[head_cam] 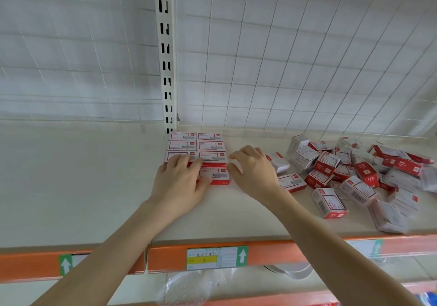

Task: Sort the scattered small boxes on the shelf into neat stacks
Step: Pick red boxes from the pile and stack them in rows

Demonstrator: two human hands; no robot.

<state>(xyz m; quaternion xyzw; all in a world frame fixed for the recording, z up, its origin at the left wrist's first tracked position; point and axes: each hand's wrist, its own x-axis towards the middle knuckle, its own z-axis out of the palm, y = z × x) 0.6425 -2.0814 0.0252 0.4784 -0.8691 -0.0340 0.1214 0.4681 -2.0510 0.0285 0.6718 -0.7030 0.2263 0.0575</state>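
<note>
A neat block of red-and-white small boxes (208, 146) sits in two columns at the back of the cream shelf (94, 187), beside the slotted upright. My left hand (179, 178) lies on the block's front-left boxes, fingers spread flat over them and thumb against the front box (216, 175). My right hand (254, 171) rests against the block's right side, fingers loosely bent toward it, holding nothing that I can see. A scattered heap of the same boxes (354, 173) lies to the right.
A white wire grid (283, 69) backs the shelf, and a slotted upright post (166, 57) divides it. The orange front rail (165, 256) carries a price label (212, 257). The shelf surface left of the block is bare. Bubble wrap (186, 289) lies on the shelf below.
</note>
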